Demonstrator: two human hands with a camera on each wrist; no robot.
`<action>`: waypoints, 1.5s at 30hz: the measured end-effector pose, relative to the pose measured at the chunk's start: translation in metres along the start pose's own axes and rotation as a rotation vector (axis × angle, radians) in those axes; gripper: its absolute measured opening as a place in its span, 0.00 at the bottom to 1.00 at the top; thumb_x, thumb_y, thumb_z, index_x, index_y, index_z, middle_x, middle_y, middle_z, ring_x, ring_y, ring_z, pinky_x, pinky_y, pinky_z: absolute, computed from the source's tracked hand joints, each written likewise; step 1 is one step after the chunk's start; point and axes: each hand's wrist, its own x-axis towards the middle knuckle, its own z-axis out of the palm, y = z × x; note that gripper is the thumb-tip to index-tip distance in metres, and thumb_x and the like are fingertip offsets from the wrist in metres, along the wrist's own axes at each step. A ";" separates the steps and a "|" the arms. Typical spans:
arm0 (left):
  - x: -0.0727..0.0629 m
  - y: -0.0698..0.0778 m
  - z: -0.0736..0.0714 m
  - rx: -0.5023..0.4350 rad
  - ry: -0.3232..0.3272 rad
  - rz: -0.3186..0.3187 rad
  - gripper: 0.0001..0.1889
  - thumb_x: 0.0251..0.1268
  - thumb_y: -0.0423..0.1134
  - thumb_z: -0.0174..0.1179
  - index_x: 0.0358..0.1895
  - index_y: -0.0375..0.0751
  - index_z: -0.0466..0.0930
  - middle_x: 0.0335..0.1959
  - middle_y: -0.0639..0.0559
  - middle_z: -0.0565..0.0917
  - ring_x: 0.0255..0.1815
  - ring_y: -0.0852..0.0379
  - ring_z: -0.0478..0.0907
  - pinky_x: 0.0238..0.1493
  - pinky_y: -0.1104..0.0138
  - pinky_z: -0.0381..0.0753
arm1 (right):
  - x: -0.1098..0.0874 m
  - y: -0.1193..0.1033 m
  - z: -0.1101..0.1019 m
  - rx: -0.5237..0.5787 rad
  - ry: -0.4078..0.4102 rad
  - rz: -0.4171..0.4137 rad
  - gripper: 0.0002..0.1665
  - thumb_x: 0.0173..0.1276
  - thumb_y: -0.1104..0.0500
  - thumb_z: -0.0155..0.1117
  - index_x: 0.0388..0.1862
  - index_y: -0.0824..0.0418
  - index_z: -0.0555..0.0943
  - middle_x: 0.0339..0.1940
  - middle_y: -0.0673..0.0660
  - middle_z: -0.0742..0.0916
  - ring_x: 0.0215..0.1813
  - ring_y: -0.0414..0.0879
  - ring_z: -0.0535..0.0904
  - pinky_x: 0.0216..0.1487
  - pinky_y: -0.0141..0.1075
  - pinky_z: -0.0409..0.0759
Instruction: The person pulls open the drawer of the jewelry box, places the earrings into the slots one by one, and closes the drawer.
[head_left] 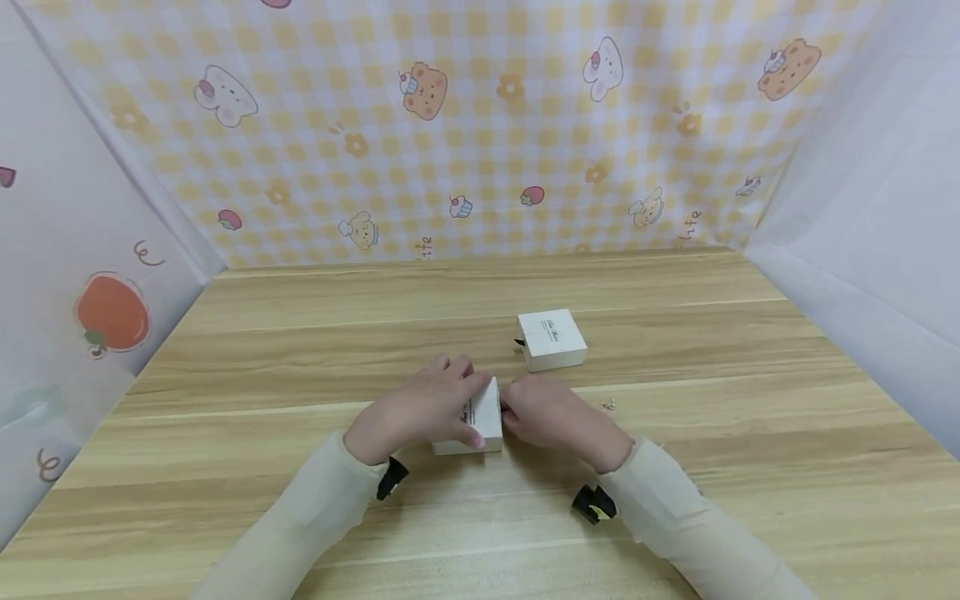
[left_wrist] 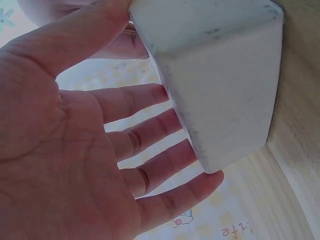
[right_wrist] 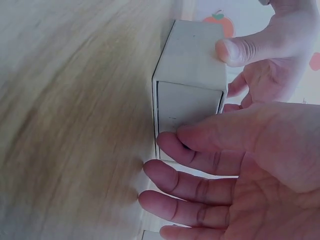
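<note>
A small white drawer box [head_left: 486, 412] with printed lettering on its lid lies on the table between the hands. My left hand [head_left: 429, 408] spans its top from the left, thumb [right_wrist: 230, 51] at the near edge and fingers at the far side, gripping it. The box's drawer front [right_wrist: 187, 105] faces right and sits flush in its sleeve. Against that front, my right hand [head_left: 558, 417] pinches between thumb and index finger a dark pull tab [right_wrist: 186, 146], mostly hidden by the fingertips. Its other fingers are loosely bent and hold nothing.
A second white box [head_left: 553, 337] with similar lettering stands behind and to the right, a black tab [head_left: 519, 342] sticking out on its left. Tiny pale bits [head_left: 608, 406] lie on the wooden table [head_left: 300, 333]. A checked curtain [head_left: 480, 150] closes off the back.
</note>
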 end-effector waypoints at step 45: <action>-0.002 -0.007 0.000 -0.023 0.009 0.033 0.44 0.46 0.55 0.69 0.68 0.43 0.63 0.54 0.51 0.71 0.46 0.55 0.62 0.42 0.66 0.67 | -0.004 0.009 -0.016 0.167 0.103 -0.031 0.12 0.63 0.61 0.61 0.46 0.60 0.79 0.41 0.54 0.84 0.42 0.46 0.79 0.44 0.38 0.78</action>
